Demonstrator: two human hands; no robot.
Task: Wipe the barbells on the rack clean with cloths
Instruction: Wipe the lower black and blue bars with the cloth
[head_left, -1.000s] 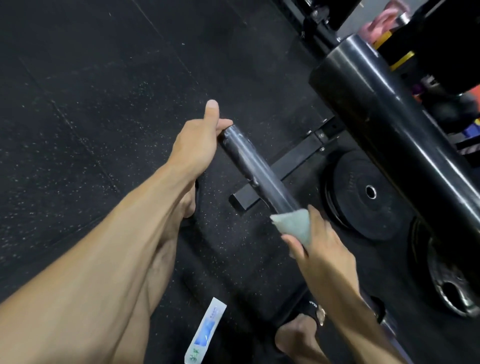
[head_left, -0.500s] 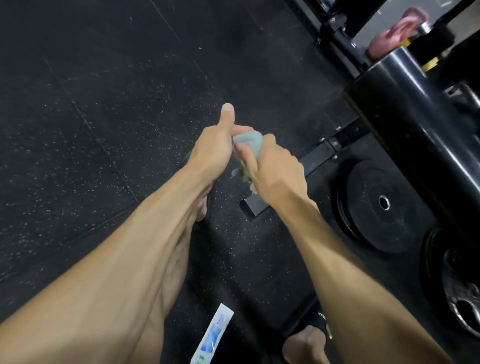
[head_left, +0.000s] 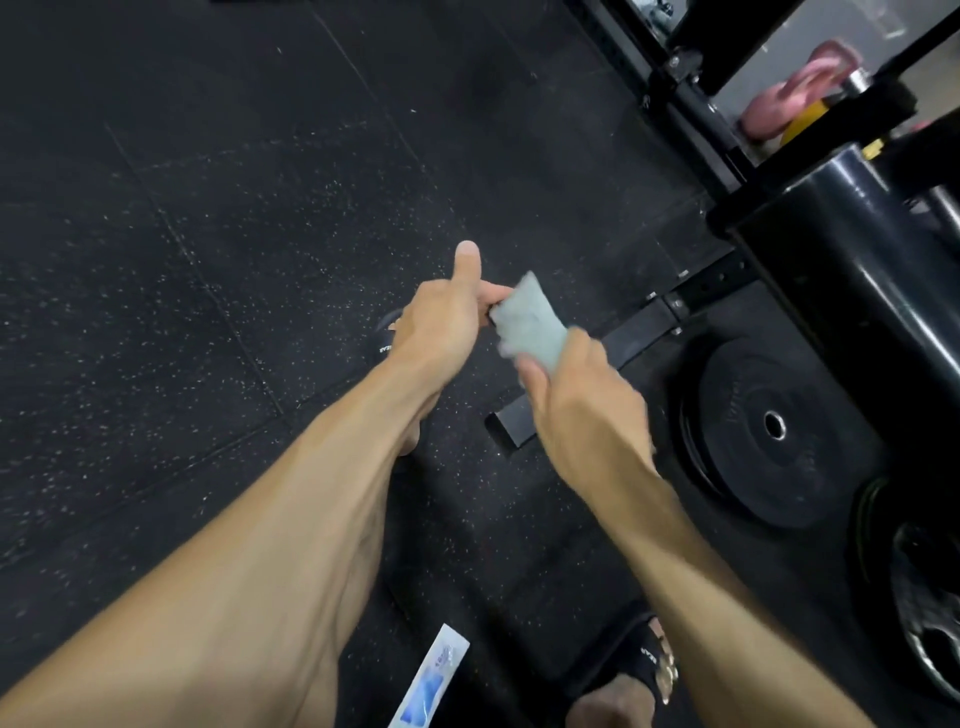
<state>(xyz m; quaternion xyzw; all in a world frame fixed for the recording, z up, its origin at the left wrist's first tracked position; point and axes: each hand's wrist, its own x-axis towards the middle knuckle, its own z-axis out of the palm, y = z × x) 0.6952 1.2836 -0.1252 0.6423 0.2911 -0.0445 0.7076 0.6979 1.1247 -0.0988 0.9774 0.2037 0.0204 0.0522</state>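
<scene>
The left hand (head_left: 441, 322) is curled around the far end of the barbell sleeve, thumb raised straight and clear of the bar; only a sliver of dark metal shows between the two hands. The right hand (head_left: 582, 410) grips the pale green cloth (head_left: 530, 325), which is wrapped over the sleeve and lies touching the left hand's fingers. The sleeve itself is almost wholly hidden beneath cloth and hands, so its surface condition cannot be assessed. Its long axis appears to run from the left hand's grip back and down toward the right forearm, roughly toward the person. Judgement: the wipe is at the far limit of the sleeve, and the next pass would have to draw the cloth back along that axis, away from the left hand, which serves as the steadying hold. A black weight plate (head_left: 769, 431) lies on the rubber floor (head_left: 208, 260) to the right, a thick black post (head_left: 857, 270) beside it, and a white-and-blue sachet (head_left: 431, 680) lies near the bottom edge.
</scene>
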